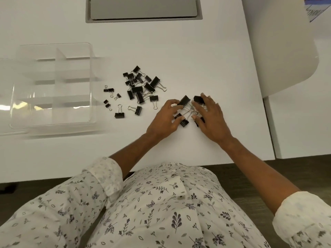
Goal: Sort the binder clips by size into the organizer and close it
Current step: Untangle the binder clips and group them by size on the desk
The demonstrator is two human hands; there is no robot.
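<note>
Head view: hands touch boxy black, wire-handled binder clips.

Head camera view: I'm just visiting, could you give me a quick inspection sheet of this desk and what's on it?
Surface: white table, matte.
Job's things: clear organizer at left, its compartments look empty; black binder clips of mixed sizes lie loose in a pile at centre; a few larger clips are set apart to the pile's right.
Clutter: nothing seen.
Hands: left hand and right hand both rest their fingers on the larger clips.
Cables: nothing seen; a closed grey hatch sits in the table's far side.
Surroundings: second white table at right, dark floor below.
</note>
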